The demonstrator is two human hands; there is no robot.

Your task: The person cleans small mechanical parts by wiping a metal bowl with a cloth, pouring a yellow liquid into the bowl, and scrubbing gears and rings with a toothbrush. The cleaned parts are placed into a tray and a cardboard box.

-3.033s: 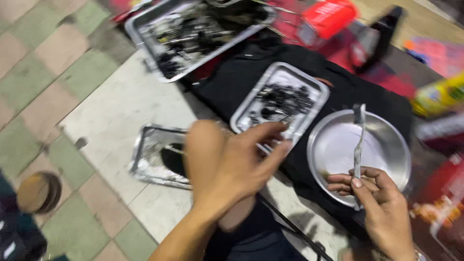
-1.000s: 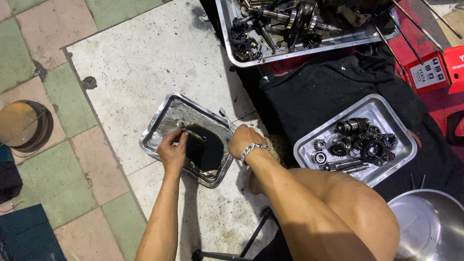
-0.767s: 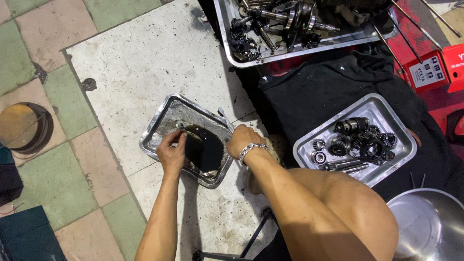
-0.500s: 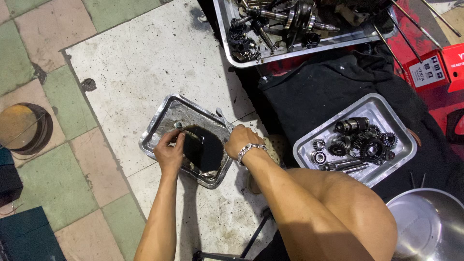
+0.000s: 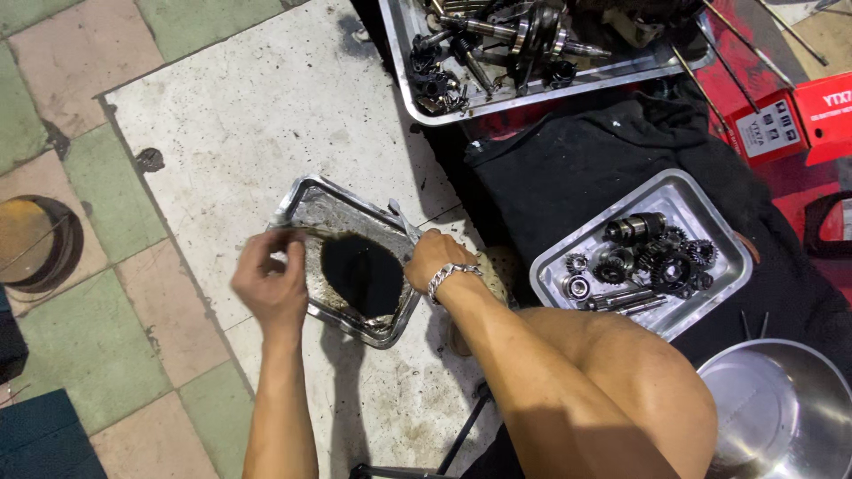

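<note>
A bare knee fills the bottom of my view, with the rim of a round steel bowl at the lower right corner. Just beyond, the left hand hovers at the left edge of a small steel tray on the tiled floor, its fingers pinched narrow on what looks like a thin metal piece; I cannot tell what the piece is. The right hand, a chain bracelet at the wrist, grips the tray's right rim with fingers curled closed over it, beside a slim tool handle that pokes up from the tray. A pool of black oil sits in the tray's near half, while the far half is smeared grey.

As I judge it, the work is midway: the tray is dirty and full, so emptying or cleaning it remains. Farther right, on a black cloth, a second tray holds gears and shafts laid out in a group, which suggests sorting there is done. At the top edge, a large tray of engine parts lies in a jumble, with red boxes to its right. A round floor drain shows at far left.
</note>
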